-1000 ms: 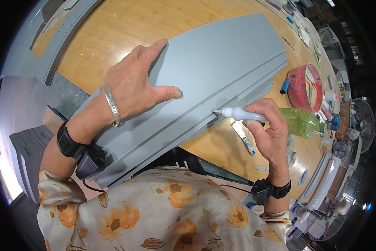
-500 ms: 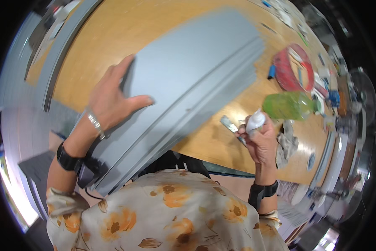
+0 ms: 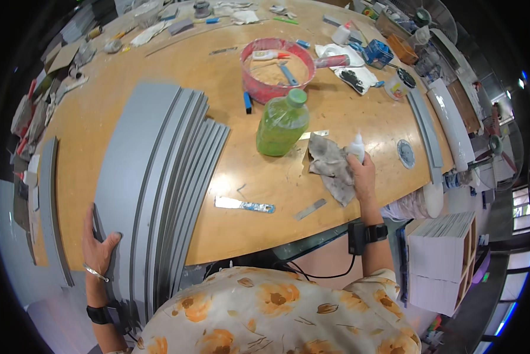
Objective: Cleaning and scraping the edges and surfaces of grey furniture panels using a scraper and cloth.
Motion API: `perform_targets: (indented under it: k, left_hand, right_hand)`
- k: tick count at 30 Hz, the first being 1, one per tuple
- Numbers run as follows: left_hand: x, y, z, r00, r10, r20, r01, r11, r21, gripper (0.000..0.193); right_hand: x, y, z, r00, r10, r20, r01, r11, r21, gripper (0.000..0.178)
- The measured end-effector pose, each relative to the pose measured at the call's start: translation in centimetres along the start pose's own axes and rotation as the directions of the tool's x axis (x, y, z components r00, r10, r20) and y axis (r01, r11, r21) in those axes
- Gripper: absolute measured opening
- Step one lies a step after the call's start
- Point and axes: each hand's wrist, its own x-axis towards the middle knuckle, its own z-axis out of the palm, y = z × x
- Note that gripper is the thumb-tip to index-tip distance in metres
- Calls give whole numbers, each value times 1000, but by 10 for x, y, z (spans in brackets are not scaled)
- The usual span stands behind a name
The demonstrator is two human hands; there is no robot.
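A stack of long grey panels (image 3: 129,153) lies on the wooden table at the left. Against the outer edge of the top panel rests my left hand (image 3: 101,251), its thumb and fingers spread apart. My right hand (image 3: 364,177) is closed round a small white squeeze bottle (image 3: 356,146) with a narrow tip, which points upward. Just beside that hand lies a crumpled grey rag (image 3: 331,165). A putty knife (image 3: 247,205) with a speckled blue handle and a small flat metal strip (image 3: 310,209) lie between the stack and the rag.
A green-filled plastic bottle (image 3: 281,127) stands mid-table, close to a red pan (image 3: 247,68) holding tools. Further right are a blue can (image 3: 377,53), a jar (image 3: 399,85) and a stained white cloth (image 3: 359,78). Long grey strips (image 3: 51,206) lie at the left.
My view has turned toward the right. The white bottle in my right hand now stands upright beside the rag. My left hand has shifted from lying over the top panel to its outer edge.
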Motion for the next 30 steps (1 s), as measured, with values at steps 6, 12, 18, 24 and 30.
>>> perform_targets:
  k: [6, 12, 18, 24, 30]
  left_hand:
    - [1, -4, 0, 1000, -5, 26, 6, 1000, -9, 105]
    - [-3, 10, -4, 994, -97, 56, 103, 989, -105, 110]
    - [-2, 14, -5, 993, -109, 39, 113, 988, -110, 109]
    - [0, 16, -1, 994, -101, 39, 105, 984, -141, 109]
    - [-7, 10, -3, 994, -107, 26, 109, 989, -100, 103]
  right_hand:
    - [52, 74, -78, 939, -84, -333, -57, 918, -392, 34]
    - [56, 96, -84, 808, -286, -515, -184, 708, -682, 44]
    - [57, 92, -89, 856, -120, -503, -234, 777, -584, 43]
    - [48, 95, -100, 855, -217, -471, -175, 735, -655, 42]
    - [-14, 41, -33, 876, -448, -180, 253, 743, -620, 38]
